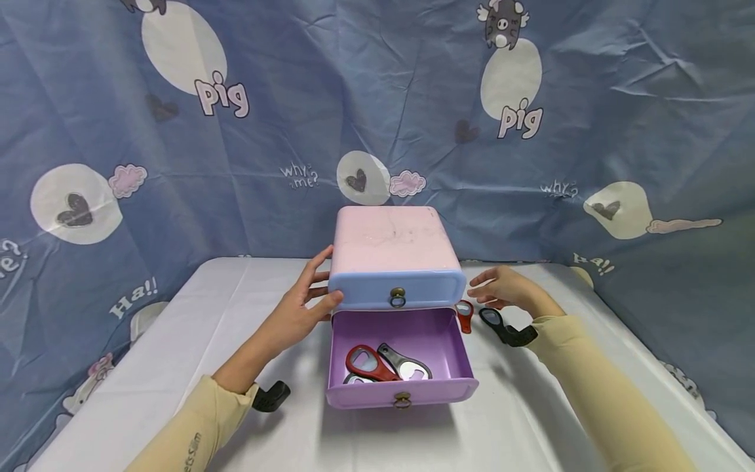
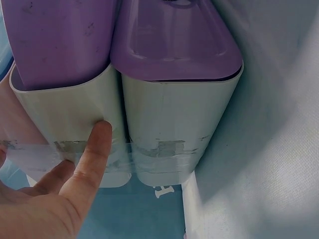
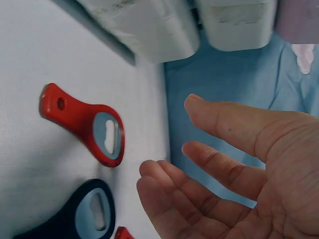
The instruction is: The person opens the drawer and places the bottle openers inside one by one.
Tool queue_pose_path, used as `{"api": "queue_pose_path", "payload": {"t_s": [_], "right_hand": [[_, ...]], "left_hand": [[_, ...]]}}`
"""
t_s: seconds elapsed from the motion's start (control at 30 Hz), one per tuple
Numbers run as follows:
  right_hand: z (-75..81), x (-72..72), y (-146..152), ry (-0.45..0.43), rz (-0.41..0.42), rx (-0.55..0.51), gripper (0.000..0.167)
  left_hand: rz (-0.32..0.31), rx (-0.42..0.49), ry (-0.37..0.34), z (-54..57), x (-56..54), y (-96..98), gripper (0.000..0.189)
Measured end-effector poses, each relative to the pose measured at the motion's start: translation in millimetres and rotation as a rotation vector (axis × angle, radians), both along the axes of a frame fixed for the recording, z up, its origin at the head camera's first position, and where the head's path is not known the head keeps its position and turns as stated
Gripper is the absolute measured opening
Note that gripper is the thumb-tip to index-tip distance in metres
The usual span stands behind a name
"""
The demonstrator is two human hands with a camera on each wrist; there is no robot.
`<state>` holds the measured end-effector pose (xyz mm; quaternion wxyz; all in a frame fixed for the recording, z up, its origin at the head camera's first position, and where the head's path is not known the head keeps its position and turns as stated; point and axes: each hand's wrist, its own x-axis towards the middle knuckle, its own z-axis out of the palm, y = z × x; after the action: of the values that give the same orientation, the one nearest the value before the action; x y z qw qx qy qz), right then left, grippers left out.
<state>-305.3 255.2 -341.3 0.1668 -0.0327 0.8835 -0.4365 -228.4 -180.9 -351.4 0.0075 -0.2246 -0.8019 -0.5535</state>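
A small chest (image 1: 392,239) has a pink top and a blue upper drawer (image 1: 366,291). Below that, a purple drawer (image 1: 402,393) is pulled out, with a red bottle opener (image 1: 377,367) and a grey bottle opener (image 1: 407,362) inside; part of another shows beneath the red one. My left hand (image 1: 297,314) touches the chest's left side, its thumb by the blue drawer's edge. Off the right side hovers my right hand (image 1: 510,287), fingers apart and holding nothing. Near it on the table lie a red bottle opener (image 3: 82,122) and a black bottle opener (image 3: 94,211).
Another purple drawer (image 2: 174,45), closed, sits at the chest's bottom in the left wrist view. A second red piece (image 3: 122,233) peeks in at the right wrist view's lower edge. White cloth covers the table (image 1: 236,314); a blue printed curtain (image 1: 283,131) hangs behind.
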Motion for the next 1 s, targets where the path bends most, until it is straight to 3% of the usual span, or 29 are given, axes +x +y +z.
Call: {"api": "queue_pose_path", "payload": {"t_s": [0.47, 0.73, 1.0], "right_hand": [[-21.6, -7.6, -8.6, -0.014, -0.068, 0.078, 0.049], [-25.5, -10.2, -17.3, 0.035, -0.054, 0.149, 0.041], [-29.2, -9.2, -29.4, 0.088, -0.040, 0.245, 0.019]], "left_hand": [[-0.001, 0.002, 0.000, -0.8, 0.1, 0.1, 0.079], [0.000, -0.003, 0.005, -1.0, -0.1, -0.4, 0.079], [0.007, -0.011, 0.004, -1.1, 0.0, 0.8, 0.079]]}}
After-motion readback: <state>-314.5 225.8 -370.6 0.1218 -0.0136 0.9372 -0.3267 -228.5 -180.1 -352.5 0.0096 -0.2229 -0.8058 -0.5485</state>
